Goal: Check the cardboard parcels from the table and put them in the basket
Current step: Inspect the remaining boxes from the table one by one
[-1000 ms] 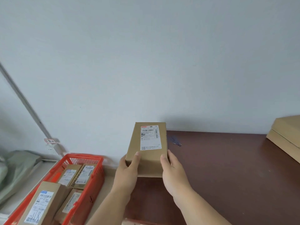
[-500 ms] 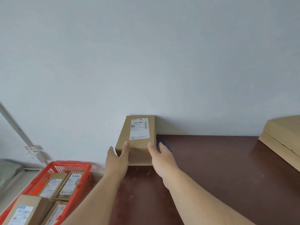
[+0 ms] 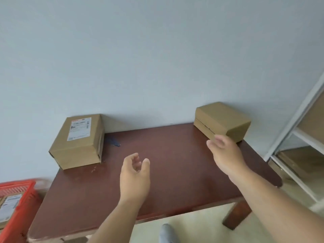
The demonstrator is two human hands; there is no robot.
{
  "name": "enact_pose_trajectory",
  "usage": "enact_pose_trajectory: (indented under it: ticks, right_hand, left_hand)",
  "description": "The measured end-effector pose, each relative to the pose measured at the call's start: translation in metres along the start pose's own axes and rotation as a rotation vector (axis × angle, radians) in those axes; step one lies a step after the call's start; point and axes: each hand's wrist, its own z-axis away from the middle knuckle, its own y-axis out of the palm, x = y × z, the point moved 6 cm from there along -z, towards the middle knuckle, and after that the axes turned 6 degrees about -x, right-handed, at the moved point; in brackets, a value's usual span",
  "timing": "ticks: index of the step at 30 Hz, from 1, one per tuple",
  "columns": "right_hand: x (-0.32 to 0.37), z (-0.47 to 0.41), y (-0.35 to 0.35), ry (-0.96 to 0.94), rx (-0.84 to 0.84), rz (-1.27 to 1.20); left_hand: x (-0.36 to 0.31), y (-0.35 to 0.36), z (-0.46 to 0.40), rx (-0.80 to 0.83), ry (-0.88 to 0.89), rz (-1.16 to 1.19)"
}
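Grip: neither hand holds anything; the left hand (image 3: 135,174) hangs over mid-table with fingers loosely curled, and the right hand (image 3: 223,153) reaches out with fingers relaxed, empty, its fingertips blurred.
Plain parcel (image 3: 221,121): sits at the far right corner of the table (image 3: 175,172), against or just beside the wall (image 3: 157,58), no label showing on top.
Key relation: the plain parcel lies just beyond the right fingertips, forward and slightly right; whether they touch it I cannot tell. Its long axis runs at a slant from far left to near right. The right hand is much nearer; the left is well apart from it.
Labelled parcel (image 3: 78,142): at the far left corner, label face up, left of the left hand.
Basket (image 3: 16,207): red, off the table's left edge, a labelled box inside.
Shelving (image 3: 301,137): white frame at right.
Likely next step: grasping the plain parcel for checking.
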Motion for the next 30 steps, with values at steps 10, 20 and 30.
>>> enact_pose_trajectory:
  ticks: [10, 20, 30]
  right_hand:
    - [-0.066, -0.128, -0.099, 0.16, -0.28, -0.021]
    - [-0.082, -0.192, -0.09, 0.192, -0.17, -0.107]
    - [-0.073, -0.155, -0.08, 0.19, -0.055, -0.184]
  left_hand:
    - [-0.053, 0.208, 0.017, 0.357, -0.035, -0.023]
    - [-0.084, 0.308, -0.004, 0.479, -0.04, -0.077]
    - [-0.088, 0.291, 0.012, 0.476, -0.023, -0.023]
